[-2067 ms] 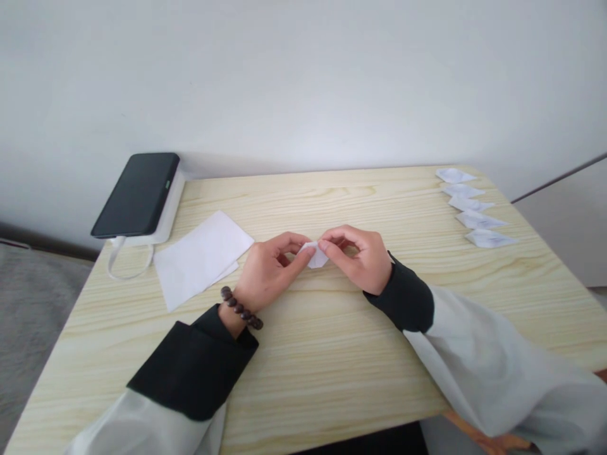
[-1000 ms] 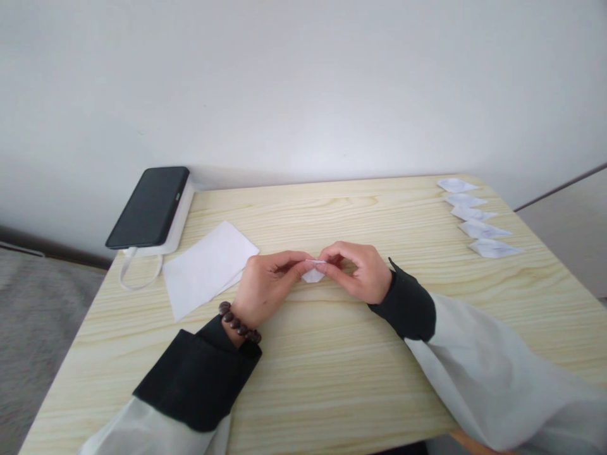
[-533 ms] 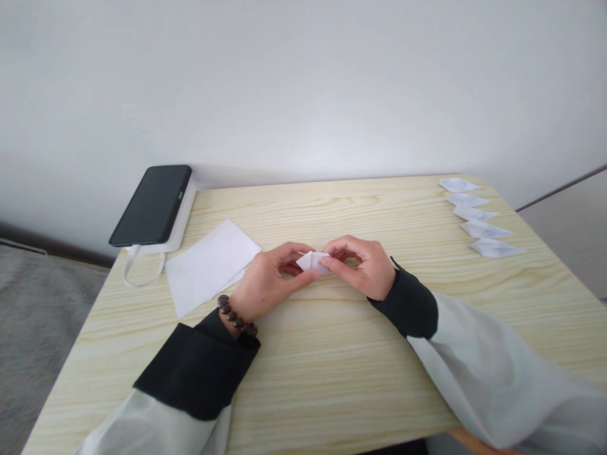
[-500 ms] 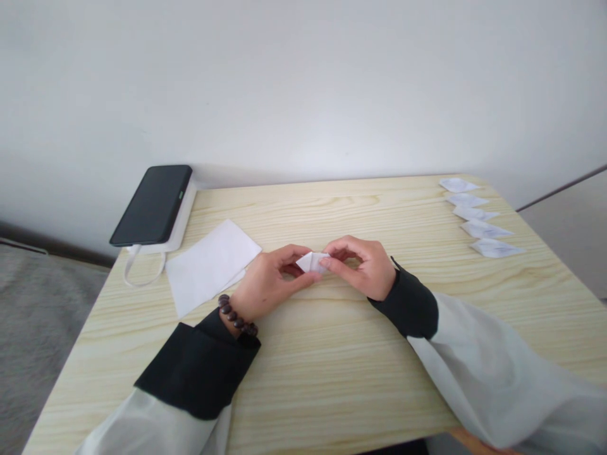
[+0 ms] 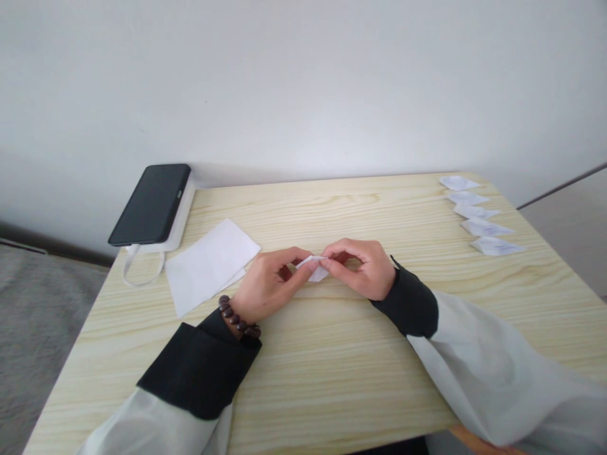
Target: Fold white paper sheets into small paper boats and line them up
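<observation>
A small folded piece of white paper [image 5: 316, 270] is pinched between both my hands at the middle of the wooden table [image 5: 332, 379]. My left hand [image 5: 265, 284], with a dark bead bracelet on its wrist, grips the paper's left side with thumb and fingers closed. The paper's right side is gripped by my right hand [image 5: 363, 268], its fingers curled. Much of the paper is hidden by my fingertips.
A stack of white paper sheets [image 5: 208, 264] lies left of my hands. A black phone [image 5: 150, 203] rests on a white box with a loop strap at the back left. Several folded white paper pieces [image 5: 477, 215] lie in a row along the right edge.
The small paper was tilted up and showed a peak half a second ago; it is now pressed flatter between my fingertips. Both hands have stayed in the same spot.
</observation>
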The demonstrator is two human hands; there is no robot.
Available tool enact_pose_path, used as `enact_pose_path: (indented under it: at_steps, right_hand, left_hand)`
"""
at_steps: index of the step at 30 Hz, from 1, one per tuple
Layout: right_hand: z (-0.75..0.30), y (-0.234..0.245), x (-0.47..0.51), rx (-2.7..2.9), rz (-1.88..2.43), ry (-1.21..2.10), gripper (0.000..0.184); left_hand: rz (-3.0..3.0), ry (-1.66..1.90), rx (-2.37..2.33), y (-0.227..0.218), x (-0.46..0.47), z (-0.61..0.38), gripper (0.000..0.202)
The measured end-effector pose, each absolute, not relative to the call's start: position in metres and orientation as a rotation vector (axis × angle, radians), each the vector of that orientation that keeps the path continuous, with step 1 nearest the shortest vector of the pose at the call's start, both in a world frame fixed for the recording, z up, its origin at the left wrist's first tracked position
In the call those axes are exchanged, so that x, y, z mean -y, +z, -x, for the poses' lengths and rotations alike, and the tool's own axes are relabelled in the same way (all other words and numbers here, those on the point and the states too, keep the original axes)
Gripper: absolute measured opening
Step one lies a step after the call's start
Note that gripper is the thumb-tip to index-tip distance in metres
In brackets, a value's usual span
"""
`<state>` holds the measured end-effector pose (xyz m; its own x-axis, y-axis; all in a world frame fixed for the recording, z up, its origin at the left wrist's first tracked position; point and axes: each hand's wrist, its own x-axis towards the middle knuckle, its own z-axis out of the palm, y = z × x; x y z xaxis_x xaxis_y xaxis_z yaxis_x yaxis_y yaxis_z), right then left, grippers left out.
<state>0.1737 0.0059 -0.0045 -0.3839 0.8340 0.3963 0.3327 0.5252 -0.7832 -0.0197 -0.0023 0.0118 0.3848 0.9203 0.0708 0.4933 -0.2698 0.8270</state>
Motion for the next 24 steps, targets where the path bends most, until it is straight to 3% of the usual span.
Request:
enact_pose_path:
  at_steps: [24]
  right_hand:
    - [-0.172, -0.0044, -0.0034, 1.979, 0.933, 0.624, 0.008]
  left_hand:
    - [-1.449, 1.007, -1.058, 0.0107, -0.0008, 0.0156, 0.016]
